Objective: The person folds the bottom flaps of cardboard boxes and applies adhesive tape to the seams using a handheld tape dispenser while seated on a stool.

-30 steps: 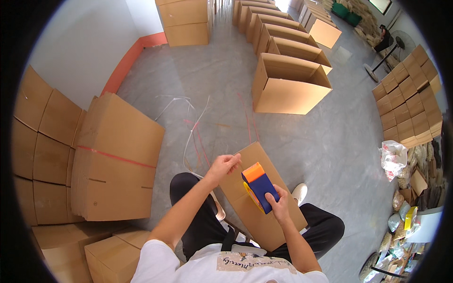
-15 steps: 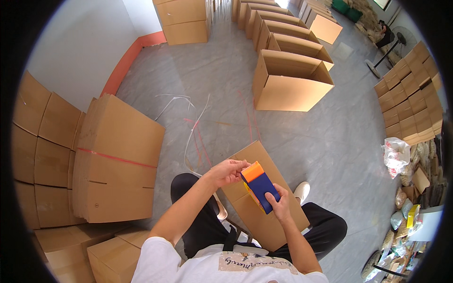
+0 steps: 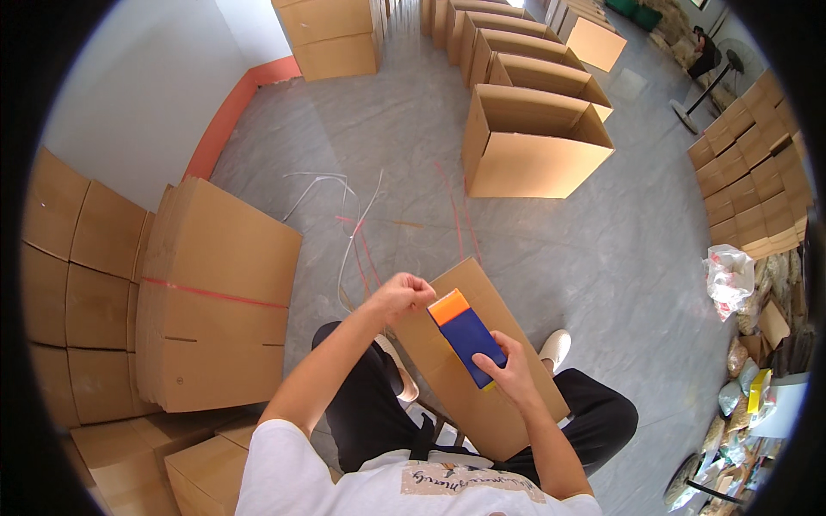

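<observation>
My right hand (image 3: 511,370) grips a tape dispenser (image 3: 476,344) with a flat dark blue body and an orange front end, its thumb lying on the blue face. A yellow edge shows beneath the body. Just left of the orange end, my left hand (image 3: 403,297) is closed, fingertips pinched together. Whatever is in that pinch, perhaps the tape's end, is too small to make out. Under both hands a flat brown cardboard carton (image 3: 456,421) lies across my lap, slanting away between my knees.
Tied flat cartons (image 3: 228,301) stand at left, beside stacked boxes (image 3: 103,305). Ahead runs a row of open-topped cartons (image 3: 525,163). Loose strapping (image 3: 348,245) lies on the grey floor. At right are more boxes (image 3: 757,189), plastic bags (image 3: 730,279) and a standing fan (image 3: 710,90). A person (image 3: 704,53) is far right.
My left hand has drawn slightly back from the orange end and closed more tightly. The tape dispenser has shifted a little left and turned its blue face more toward view.
</observation>
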Demonstrator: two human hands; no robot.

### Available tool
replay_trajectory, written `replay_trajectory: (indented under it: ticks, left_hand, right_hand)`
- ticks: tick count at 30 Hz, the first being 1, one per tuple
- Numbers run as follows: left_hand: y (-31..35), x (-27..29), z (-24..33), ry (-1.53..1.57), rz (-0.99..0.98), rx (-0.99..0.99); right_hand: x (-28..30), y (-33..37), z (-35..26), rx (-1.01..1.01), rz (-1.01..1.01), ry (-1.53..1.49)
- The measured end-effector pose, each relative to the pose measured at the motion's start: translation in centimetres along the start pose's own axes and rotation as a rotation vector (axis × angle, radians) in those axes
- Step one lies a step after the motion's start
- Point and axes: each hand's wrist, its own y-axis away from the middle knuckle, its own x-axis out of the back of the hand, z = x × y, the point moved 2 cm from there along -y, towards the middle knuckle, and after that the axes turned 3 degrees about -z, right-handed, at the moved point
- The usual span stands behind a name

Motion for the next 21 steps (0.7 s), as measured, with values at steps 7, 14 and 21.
replay_trajectory:
  ticks: [7, 14, 21]
  left_hand:
    - [-6.5, 11.3, 3.2, -0.461, 0.490, -0.055]
    - [-12.0, 11.2, -8.2, -0.555, 0.311, 0.430]
    - [-11.3, 9.1, -10.8, -0.574, 0.003, 0.463]
  right_hand:
    - [1.4, 2.8, -0.2, -0.103, -0.010, 0.103]
    - [1.3, 2.6, -0.1, -0.176, 0.059, 0.095]
    - [1.1, 2.7, 0.7, -0.139, 0.122, 0.024]
